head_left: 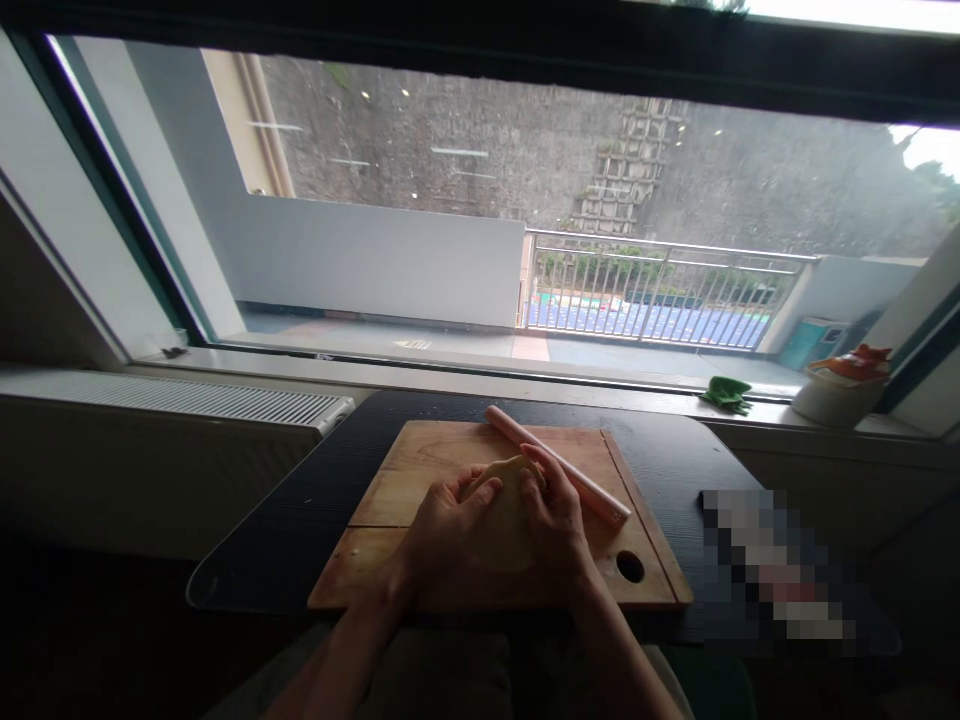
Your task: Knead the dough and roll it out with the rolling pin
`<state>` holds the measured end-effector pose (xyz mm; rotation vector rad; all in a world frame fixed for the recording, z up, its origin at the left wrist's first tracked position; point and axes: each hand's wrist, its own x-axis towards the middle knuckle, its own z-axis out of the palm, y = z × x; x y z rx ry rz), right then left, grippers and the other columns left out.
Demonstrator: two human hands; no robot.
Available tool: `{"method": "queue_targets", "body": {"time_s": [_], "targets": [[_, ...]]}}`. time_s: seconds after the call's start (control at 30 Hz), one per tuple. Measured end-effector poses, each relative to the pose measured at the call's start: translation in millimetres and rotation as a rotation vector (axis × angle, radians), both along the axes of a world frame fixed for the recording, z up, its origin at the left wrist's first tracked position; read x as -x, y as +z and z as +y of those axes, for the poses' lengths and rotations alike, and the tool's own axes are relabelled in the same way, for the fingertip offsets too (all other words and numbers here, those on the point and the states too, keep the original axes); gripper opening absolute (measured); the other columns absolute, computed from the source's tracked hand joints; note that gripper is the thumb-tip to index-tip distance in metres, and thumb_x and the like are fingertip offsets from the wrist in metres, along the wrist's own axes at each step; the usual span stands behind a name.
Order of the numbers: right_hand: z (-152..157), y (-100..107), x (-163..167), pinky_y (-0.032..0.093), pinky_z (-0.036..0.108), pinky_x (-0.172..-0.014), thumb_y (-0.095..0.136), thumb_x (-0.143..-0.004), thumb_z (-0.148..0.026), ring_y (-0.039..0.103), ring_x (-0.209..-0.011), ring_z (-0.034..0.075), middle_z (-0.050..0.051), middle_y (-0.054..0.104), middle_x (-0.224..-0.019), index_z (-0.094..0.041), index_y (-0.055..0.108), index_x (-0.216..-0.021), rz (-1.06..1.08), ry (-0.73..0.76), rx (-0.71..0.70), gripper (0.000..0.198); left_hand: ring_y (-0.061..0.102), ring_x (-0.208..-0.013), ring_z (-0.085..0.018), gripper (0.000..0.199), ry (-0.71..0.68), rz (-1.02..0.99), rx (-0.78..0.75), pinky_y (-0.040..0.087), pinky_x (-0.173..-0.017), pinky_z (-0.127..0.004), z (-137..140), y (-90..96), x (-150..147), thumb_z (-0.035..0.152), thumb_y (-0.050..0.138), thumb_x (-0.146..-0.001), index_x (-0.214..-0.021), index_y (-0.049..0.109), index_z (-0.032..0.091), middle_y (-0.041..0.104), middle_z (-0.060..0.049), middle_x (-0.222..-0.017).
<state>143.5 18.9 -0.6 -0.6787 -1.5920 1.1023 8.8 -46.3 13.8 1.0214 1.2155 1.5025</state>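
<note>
A flat, pale round of dough (508, 525) is held over the cutting board between my two hands. My left hand (454, 510) grips its left edge, thumb on top and fingers curled behind. On the other side my right hand (556, 505) pinches the upper right edge, its thumb also on the near face. A pinkish rolling pin (592, 488) lies slantwise on the wooden cutting board (375, 490), just behind and to the right of my right hand. Part of the pin is hidden by that hand.
The board rests on a dark table (262, 540) below a window. A blurred-out item (780, 565) lies at the table's right. On the sill are a green cloth (726, 393) and a white pot (840, 398) with something orange on top. A radiator (172, 400) stands left.
</note>
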Motion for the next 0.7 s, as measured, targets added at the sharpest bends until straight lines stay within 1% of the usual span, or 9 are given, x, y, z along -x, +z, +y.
{"method": "queue_targets", "body": {"time_s": [0.07,0.13,0.27,0.4,0.47,0.6,0.7], "targets": [[-2.1,3.5,-1.1,0.048,0.023,-0.064,0.050,-0.084,-0.034,0.058,-0.073,0.013,0.004,0.063,-0.100,-0.020,0.055,-0.118,-0.036,-0.006,-0.015,0.037,0.061,-0.067,-0.016,0.039,0.018,0.017,-0.001,0.047,-0.057,-0.022,-0.7,1.7,-4.7,0.042,0.066,-0.072,-0.101,0.062,0.016,0.067,-0.005,-0.083],[-3.7,6.6,-1.4,0.049,0.024,-0.066,0.052,-0.082,-0.033,0.059,-0.077,0.014,0.004,0.063,-0.103,-0.021,0.054,-0.120,-0.091,0.017,-0.039,0.040,0.061,-0.065,-0.016,0.038,0.057,0.003,-0.002,0.047,-0.055,-0.022,-0.1,1.8,-6.1,0.043,0.065,-0.072,-0.101,0.062,0.018,0.067,-0.004,-0.081],[-5.1,6.8,0.1,0.049,0.028,-0.079,0.057,-0.079,-0.032,0.059,-0.092,0.018,0.004,0.061,-0.113,-0.023,0.051,-0.126,-0.190,0.066,-0.113,0.048,0.062,-0.062,-0.016,0.039,0.075,-0.043,0.002,0.048,-0.054,-0.024,2.1,-0.1,-3.8,0.044,0.062,-0.075,-0.106,0.061,0.021,0.067,-0.003,-0.080],[-4.6,2.7,2.2,0.046,0.032,-0.091,0.061,-0.077,-0.033,0.056,-0.105,0.021,0.005,0.059,-0.118,-0.023,0.053,-0.123,-0.241,0.040,-0.217,0.048,0.062,-0.064,-0.017,0.040,0.083,-0.023,-0.013,0.049,-0.055,-0.024,2.4,-1.6,-2.1,0.046,0.061,-0.076,-0.107,0.062,0.019,0.067,-0.003,-0.080],[-4.4,1.8,2.4,0.046,0.032,-0.090,0.061,-0.077,-0.034,0.057,-0.103,0.021,0.006,0.061,-0.115,-0.022,0.054,-0.121,-0.257,0.034,-0.255,0.046,0.061,-0.063,-0.016,0.041,0.088,-0.018,-0.021,0.048,-0.053,-0.023,2.5,-3.0,-1.5,0.047,0.059,-0.077,-0.107,0.062,0.019,0.067,-0.003,-0.081],[-5.8,2.6,1.7,0.048,0.032,-0.083,0.059,-0.079,-0.034,0.059,-0.092,0.020,0.005,0.063,-0.103,-0.024,0.058,-0.114,-0.266,0.015,-0.327,0.036,0.059,-0.060,-0.013,0.040,0.095,-0.003,-0.032,0.045,-0.050,-0.020,3.5,-6.6,-1.0,0.048,0.060,-0.076,-0.104,0.064,0.019,0.067,-0.002,-0.079],[-8.0,4.1,1.7,0.048,0.031,-0.079,0.058,-0.080,-0.034,0.060,-0.086,0.020,0.005,0.064,-0.095,-0.027,0.062,-0.108,-0.260,0.001,-0.348,0.029,0.058,-0.058,-0.012,0.039,0.113,-0.012,-0.041,0.043,-0.049,-0.019,4.1,-7.0,-1.4,0.048,0.061,-0.075,-0.100,0.065,0.018,0.067,-0.001,-0.075]]}}
